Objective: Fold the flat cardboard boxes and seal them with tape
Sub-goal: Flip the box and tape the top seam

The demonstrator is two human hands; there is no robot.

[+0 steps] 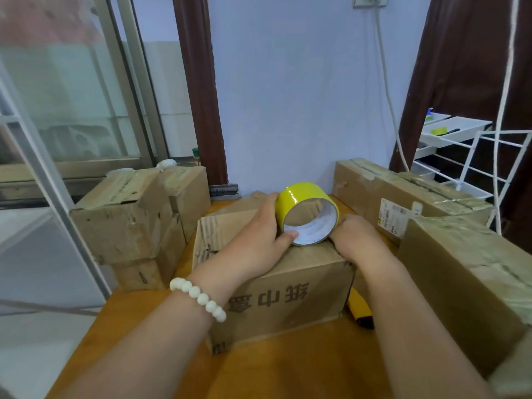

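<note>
A folded cardboard box (288,300) with printed characters on its front stands on the wooden table (259,375). On its top sits a roll of yellow tape (306,211), lying on its edge with the core facing me. My left hand (256,240) grips the roll, thumb across the rim of the core and fingers round the far side. My right hand (354,237) has its fingers at the roll's right lower edge, at the box top; what the fingertips pinch is hidden.
Taped boxes stand around: a stack at the left (138,214), a long one at the back right (403,197), a large one at the near right (472,283). A yellow-and-black tool (361,312) lies beside the box. A white wire rack (475,156) stands at the right.
</note>
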